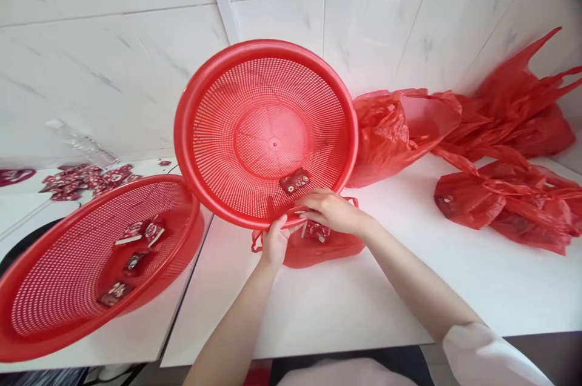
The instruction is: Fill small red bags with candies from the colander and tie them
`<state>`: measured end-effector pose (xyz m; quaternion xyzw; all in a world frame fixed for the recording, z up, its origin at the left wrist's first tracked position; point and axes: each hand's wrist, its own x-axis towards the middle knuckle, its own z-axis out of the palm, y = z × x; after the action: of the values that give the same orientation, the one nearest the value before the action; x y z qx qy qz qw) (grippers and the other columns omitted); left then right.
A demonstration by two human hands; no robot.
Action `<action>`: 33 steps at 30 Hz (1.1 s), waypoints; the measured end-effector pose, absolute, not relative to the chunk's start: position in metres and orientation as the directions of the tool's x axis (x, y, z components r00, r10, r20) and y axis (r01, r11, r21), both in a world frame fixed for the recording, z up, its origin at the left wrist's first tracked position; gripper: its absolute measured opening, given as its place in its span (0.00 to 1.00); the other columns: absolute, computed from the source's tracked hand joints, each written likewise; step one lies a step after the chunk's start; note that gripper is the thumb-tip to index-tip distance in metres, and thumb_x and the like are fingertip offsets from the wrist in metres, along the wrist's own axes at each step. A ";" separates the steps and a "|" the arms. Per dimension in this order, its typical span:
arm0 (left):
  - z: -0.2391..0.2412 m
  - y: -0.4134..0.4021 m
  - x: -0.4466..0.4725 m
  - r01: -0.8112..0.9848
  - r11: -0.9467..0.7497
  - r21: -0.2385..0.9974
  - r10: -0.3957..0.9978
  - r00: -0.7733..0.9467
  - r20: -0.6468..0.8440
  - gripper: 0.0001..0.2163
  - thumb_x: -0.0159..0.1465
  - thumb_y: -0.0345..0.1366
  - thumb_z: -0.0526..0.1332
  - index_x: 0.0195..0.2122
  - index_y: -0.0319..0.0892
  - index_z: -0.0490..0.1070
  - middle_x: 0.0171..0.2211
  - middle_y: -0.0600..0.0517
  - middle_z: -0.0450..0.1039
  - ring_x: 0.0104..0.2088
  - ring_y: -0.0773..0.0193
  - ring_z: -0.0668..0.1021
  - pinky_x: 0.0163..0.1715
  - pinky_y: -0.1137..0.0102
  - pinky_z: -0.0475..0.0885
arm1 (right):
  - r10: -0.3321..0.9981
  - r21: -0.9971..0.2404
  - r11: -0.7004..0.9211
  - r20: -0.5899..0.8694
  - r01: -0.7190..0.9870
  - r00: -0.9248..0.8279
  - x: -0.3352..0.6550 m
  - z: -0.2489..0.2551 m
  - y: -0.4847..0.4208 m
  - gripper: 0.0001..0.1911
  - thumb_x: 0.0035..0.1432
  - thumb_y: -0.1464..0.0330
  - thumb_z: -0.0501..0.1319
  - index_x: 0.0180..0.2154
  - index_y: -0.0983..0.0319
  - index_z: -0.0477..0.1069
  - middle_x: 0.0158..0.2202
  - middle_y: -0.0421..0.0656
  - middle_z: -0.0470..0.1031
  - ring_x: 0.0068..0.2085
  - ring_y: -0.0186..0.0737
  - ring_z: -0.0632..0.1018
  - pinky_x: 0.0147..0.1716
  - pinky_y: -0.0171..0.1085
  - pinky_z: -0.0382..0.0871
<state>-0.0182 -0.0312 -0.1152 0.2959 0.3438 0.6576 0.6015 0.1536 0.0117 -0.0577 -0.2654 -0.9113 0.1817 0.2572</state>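
Red basket (274, 125), tilted, fingers (317, 200) at rim (183, 131)

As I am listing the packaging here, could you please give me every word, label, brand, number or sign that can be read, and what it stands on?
None can be read with certainty.
Dark red packet in the tilted basket: marks too small and blurred.
Packets in the other basket: pale marks, too blurred.
Piled packets behind it: too small.
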 end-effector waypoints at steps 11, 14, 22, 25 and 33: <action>-0.114 -0.026 -0.024 -0.548 -0.023 0.836 0.987 -0.147 -0.069 0.14 0.52 0.37 0.66 0.39 0.39 0.75 0.42 0.46 0.78 0.49 0.49 0.77 0.47 0.54 0.74 | 0.585 -0.605 0.727 0.297 0.326 -0.754 0.171 -0.050 0.015 0.24 0.54 0.82 0.57 0.51 0.60 0.72 0.47 0.46 0.77 0.47 0.41 0.77 0.49 0.41 0.70; -0.114 -0.025 -0.026 -0.544 -0.030 0.839 0.987 -0.150 -0.062 0.12 0.52 0.37 0.66 0.37 0.39 0.75 0.40 0.46 0.79 0.48 0.49 0.78 0.48 0.53 0.74 | 0.619 -0.620 0.702 0.288 0.350 -0.730 0.175 -0.047 0.014 0.25 0.55 0.83 0.55 0.53 0.60 0.71 0.47 0.45 0.77 0.46 0.40 0.78 0.47 0.40 0.71; -0.110 -0.023 -0.029 -0.550 -0.091 0.830 0.971 -0.232 -0.048 0.16 0.51 0.34 0.65 0.43 0.42 0.75 0.42 0.49 0.78 0.49 0.52 0.77 0.48 0.53 0.74 | 0.691 -0.658 0.647 0.294 0.385 -0.660 0.183 -0.031 0.009 0.15 0.66 0.67 0.53 0.53 0.59 0.70 0.43 0.42 0.79 0.40 0.38 0.80 0.42 0.37 0.72; -0.109 -0.024 -0.026 -0.558 -0.089 0.825 0.975 -0.220 -0.044 0.19 0.52 0.33 0.64 0.46 0.43 0.73 0.44 0.49 0.77 0.50 0.52 0.76 0.49 0.52 0.73 | 0.721 -0.623 0.658 0.359 0.422 -0.593 0.183 -0.030 0.010 0.16 0.68 0.62 0.52 0.50 0.59 0.72 0.45 0.44 0.79 0.44 0.41 0.79 0.46 0.41 0.72; -0.113 -0.040 -0.007 -0.528 0.076 0.846 0.997 0.016 -0.080 0.21 0.51 0.35 0.64 0.48 0.45 0.72 0.44 0.48 0.78 0.49 0.48 0.77 0.45 0.52 0.75 | 0.766 -0.415 0.641 0.403 0.646 -0.501 0.167 -0.055 0.014 0.26 0.66 0.57 0.54 0.61 0.61 0.62 0.68 0.54 0.51 0.67 0.54 0.55 0.62 0.58 0.53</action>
<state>-0.0066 -0.0399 -0.1126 0.3210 0.3649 0.5992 0.6362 0.1673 0.0144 -0.0552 -0.4106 -0.8599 0.1053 0.2844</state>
